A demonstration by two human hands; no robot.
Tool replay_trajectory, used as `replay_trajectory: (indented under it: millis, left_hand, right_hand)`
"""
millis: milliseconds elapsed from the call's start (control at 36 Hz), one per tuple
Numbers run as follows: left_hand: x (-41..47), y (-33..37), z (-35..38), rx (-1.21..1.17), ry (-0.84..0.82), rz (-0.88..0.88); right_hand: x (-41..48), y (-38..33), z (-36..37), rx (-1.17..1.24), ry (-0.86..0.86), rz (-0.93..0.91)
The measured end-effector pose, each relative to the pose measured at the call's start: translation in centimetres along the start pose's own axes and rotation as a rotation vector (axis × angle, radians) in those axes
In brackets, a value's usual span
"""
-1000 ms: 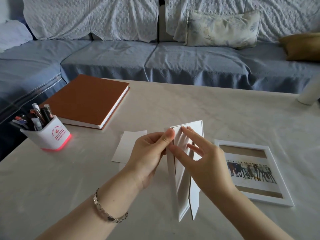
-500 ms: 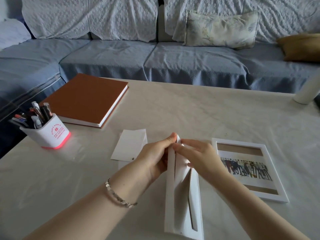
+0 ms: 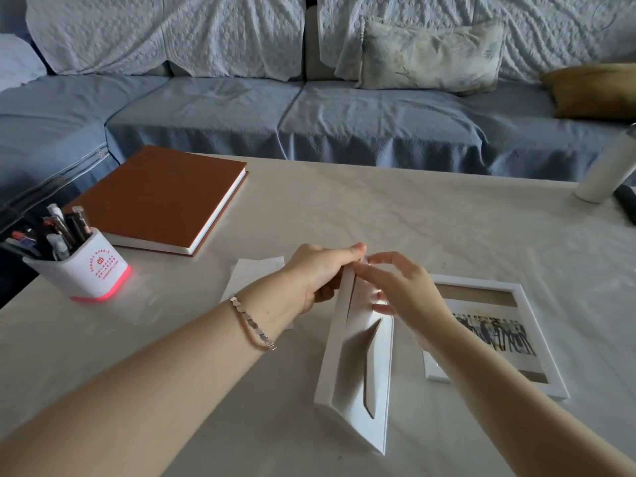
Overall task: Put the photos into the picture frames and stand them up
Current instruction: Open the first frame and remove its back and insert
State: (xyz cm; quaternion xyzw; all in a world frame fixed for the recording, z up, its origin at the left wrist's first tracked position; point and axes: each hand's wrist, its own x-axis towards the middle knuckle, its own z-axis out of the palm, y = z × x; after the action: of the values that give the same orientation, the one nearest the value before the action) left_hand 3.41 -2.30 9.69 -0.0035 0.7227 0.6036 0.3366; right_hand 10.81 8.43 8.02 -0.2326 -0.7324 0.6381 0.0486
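My left hand [image 3: 320, 273] grips the far end of the white frame [image 3: 354, 366], with the thumb laid along its top edge and the fingers curled round its left side. My right hand [image 3: 402, 294] is loose and spread. Its fingertips touch that same far end just beside my left thumb, and its thumb rests against the frame's back.

The frame stands on a long edge on the table [image 3: 378, 208], close in front of me and running away from me. It leans so that its back faces right and up, and the stand flap on the back juts out a little.

Just to its right a second frame [image 3: 547, 342] lies flat with a photo [image 3: 492, 333] of a row of people in it. My right forearm crosses its near left corner.

A paper sheet [image 3: 254, 273] lies under my left wrist, which wears a bracelet [image 3: 253, 325]. Further left are a pen cup [image 3: 86, 273] and a brown book [image 3: 161, 197]. A white bottle [image 3: 605, 170] stands at the far right. Beyond the table is a sofa [image 3: 344, 125] with a cushion [image 3: 430, 53].
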Motion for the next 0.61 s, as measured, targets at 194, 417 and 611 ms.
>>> replay_trajectory:
  millis: [194, 417, 611]
  left_hand:
    - [0.0, -0.1, 0.2, 0.023, -0.048, -0.015]
    - [-1.1, 0.7, 0.9, 0.012, -0.054, -0.059]
    - [-1.5, 1.1, 1.3, 0.012, -0.043, -0.082]
  right_hand:
    - [0.0, -0.3, -0.7, 0.044, -0.034, 0.048]
    - [1.7, -0.4, -1.6, 0.037, -0.142, 0.158]
    - [2.4, -0.4, -2.2, 0.046, -0.230, 0.227]
